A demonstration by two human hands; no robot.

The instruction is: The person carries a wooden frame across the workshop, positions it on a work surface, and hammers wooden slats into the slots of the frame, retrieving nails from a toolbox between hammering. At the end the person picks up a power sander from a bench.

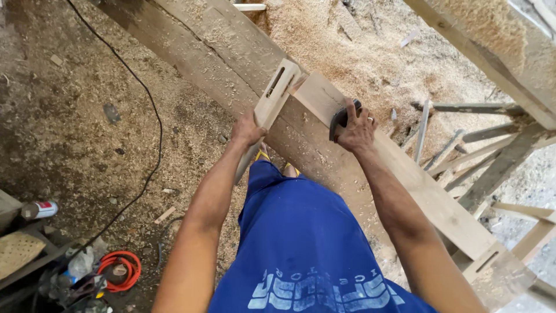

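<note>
Blue shirt [307, 243]; left hand [248, 131] grips slotted plank [272, 101], right hand [356, 132] dark tool [340, 119]

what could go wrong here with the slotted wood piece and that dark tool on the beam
The left hand holds the pale slotted wooden piece by one edge only, tilted over the long sawdust-covered wooden beam; it could slip or twist. The right hand presses a dark rounded tool close to that joint, so a jolt might pinch fingers. The thin black cable and loose sawdust on the dirt floor could cause a trip or slide.
</note>
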